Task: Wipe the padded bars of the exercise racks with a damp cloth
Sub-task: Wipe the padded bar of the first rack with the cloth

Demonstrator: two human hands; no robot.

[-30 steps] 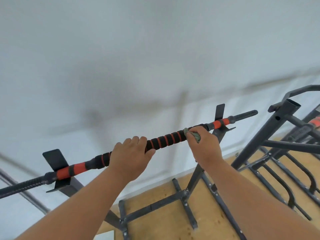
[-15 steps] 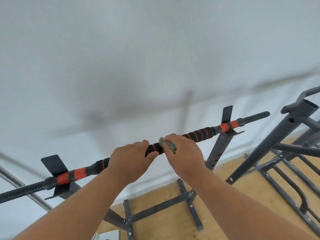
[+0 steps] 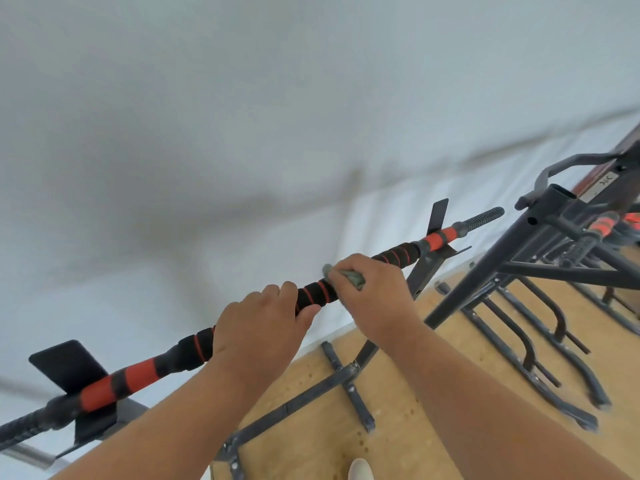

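Padded bar point(image 3: 313, 294) gripped by left hand point(image 3: 259, 327); right hand point(image 3: 372, 292) beside it clamps cloth point(image 3: 353, 277) on it.

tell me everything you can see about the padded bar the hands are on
The padded bar is a long straight rod running from lower left up to the right, tilted in view. Its middle looks like black foam ringed with thin red stripes; orange-red sleeves sit near each end, then bare dark threaded tips. It rests in the dark metal rack cradles at both ends. The left hand grips the foam, and the right hand presses a grey-green cloth around it further right.
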